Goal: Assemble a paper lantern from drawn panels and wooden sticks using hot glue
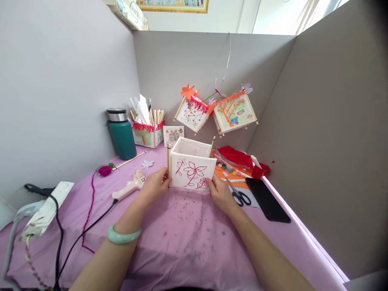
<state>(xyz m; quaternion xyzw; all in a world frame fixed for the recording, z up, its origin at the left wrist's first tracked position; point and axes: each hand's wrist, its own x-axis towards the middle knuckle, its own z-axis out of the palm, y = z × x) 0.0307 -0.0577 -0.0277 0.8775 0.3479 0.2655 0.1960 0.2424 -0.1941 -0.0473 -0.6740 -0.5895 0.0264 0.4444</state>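
A white paper box lantern [192, 163] with wooden corner sticks and red flower drawings stands on the pink table cover [182, 242]. My left hand [154, 186] grips its near left corner stick. My right hand [220, 193] holds its near right bottom corner. A green bangle [123, 235] sits on my left wrist.
A pink glue gun [129, 189] with a black cord lies left of the lantern. Scissors [239, 196] and a black phone [266, 199] lie to the right. A green flask [121, 134], a stick box [148, 129] and two hanging lanterns [233, 111] are behind. Grey partition walls enclose the table.
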